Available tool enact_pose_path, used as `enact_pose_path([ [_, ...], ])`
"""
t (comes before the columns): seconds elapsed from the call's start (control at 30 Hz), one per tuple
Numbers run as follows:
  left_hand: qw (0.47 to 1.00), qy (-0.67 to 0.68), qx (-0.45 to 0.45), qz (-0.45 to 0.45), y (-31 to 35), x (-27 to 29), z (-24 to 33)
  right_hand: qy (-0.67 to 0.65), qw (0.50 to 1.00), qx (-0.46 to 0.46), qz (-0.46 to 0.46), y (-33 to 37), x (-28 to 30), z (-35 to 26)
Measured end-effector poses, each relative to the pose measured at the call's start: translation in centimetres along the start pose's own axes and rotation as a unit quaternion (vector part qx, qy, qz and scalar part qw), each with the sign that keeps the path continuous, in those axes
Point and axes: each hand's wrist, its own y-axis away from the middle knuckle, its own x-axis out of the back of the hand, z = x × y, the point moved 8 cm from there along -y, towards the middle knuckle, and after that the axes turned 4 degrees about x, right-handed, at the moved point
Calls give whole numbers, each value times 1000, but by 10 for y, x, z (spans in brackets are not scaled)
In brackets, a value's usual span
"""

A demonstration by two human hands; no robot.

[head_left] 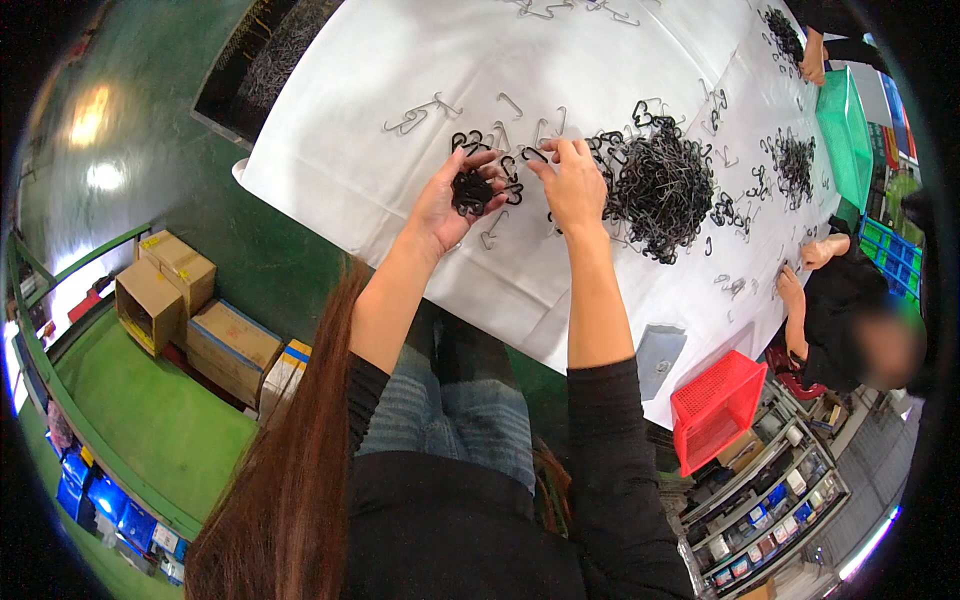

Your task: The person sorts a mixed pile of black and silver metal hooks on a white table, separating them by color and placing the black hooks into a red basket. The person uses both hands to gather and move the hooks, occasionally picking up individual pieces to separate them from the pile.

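My left hand [445, 205] is palm up, its fingers curled round a bunch of small black hooks [470, 192]. Just to the right, my right hand [572, 185] pinches one dark hook [534, 155] between thumb and fingertips. A few black hooks [512, 185] lie on the white tabletop between the two hands. Beside my right wrist rises a big tangled pile of black hooks [662, 190]. Thin grey wire hooks [420, 113] are scattered on the cloth to the left and beyond my hands.
On the right, a co-worker's hands [800, 275] handle pieces at the same white table [350, 50]; another hand [813, 58] shows farther off. A red basket [715, 405], a grey tray [660, 355] and a green basket [843, 135] stand along the edge. Cardboard boxes [235, 340] sit lower left.
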Motion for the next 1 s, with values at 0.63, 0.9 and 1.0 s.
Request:
enact_pose_path([
  [0.63,1000,19,-10,22,12,7,-4,-50,977,-209,-3,61,-7,76],
  [0.9,999,16,-19,46,22,12,-7,117,987,-109,2,81,-4,49],
  [1.0,999,10,-25,43,21,12,-9,-43,992,-103,-61,80,-18,31],
])
